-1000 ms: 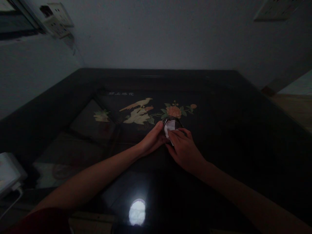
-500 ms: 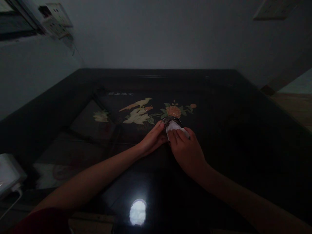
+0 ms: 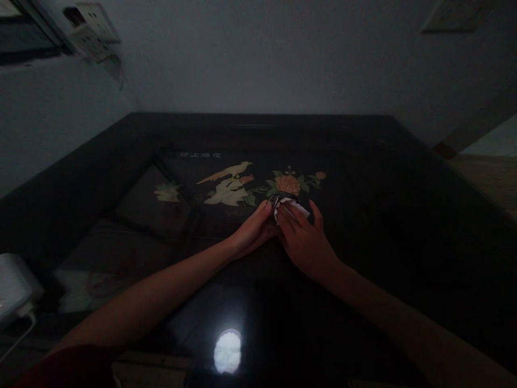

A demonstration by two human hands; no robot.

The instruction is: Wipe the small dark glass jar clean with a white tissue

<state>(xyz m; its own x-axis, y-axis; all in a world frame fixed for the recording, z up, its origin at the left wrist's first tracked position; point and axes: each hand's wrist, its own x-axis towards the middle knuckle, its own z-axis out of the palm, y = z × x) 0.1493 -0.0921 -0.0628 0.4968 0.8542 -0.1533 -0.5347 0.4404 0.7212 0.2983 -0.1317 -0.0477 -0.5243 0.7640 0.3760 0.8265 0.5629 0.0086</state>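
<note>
My left hand (image 3: pixel 255 228) is closed round the side of a small, shiny, round-rimmed cup (image 3: pixel 276 202), dark in this dim light. Crumpled white tissue (image 3: pixel 302 208) lies at the cup's mouth. The fingers of my right hand (image 3: pixel 309 243) press the tissue into the mouth, with one finger or the thumb standing out to the right. Much of the cup is covered by my hands and the tissue, so its full shape and material are hard to make out. Both hands are over the middle of a glossy black tabletop (image 3: pixel 363 258).
Orange flowers (image 3: pixel 287 184), a pale bird (image 3: pixel 236 170) and white characters decorate the tabletop. A white plug-in adapter with a cord (image 3: pixel 18 283) is at the left edge. Wall sockets (image 3: pixel 95 40) are at the upper left. A bright lamp reflection shows near the front.
My right fingers have moved up and left, further into the cup's mouth with the tissue. One right digit has lifted away from the tissue. My left hand has stayed in place.
</note>
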